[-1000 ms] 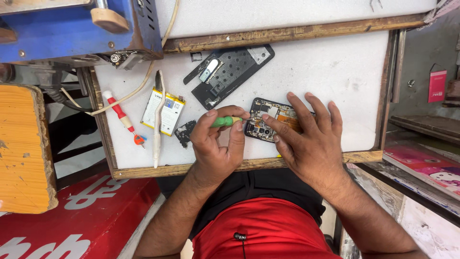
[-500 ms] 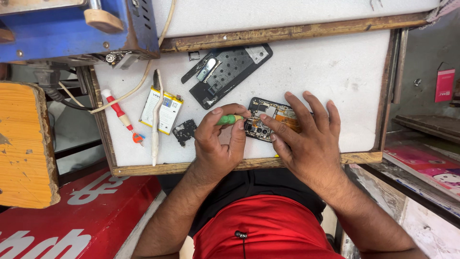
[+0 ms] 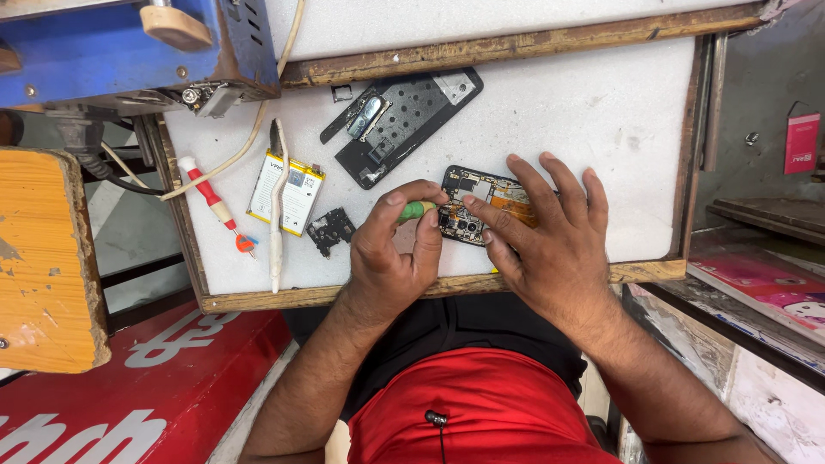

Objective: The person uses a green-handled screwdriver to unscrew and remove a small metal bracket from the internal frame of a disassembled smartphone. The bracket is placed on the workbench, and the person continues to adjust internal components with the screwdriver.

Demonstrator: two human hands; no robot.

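Left hand (image 3: 391, 258) grips a green screwdriver (image 3: 416, 210) at the opened phone (image 3: 471, 204), which lies near the white tray's (image 3: 601, 120) front edge; right hand (image 3: 550, 241) presses it flat. Light, fragile: best held by its edges.

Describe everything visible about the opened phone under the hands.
The opened phone lies flat near the white work surface's front edge, back cover off. Dark circuit parts, small camera modules and an orange-brown area show inside. The right hand spreads over its right part, pressing it down and hiding that end. The left hand holds a green-handled tool at its left edge; the tip is hidden.
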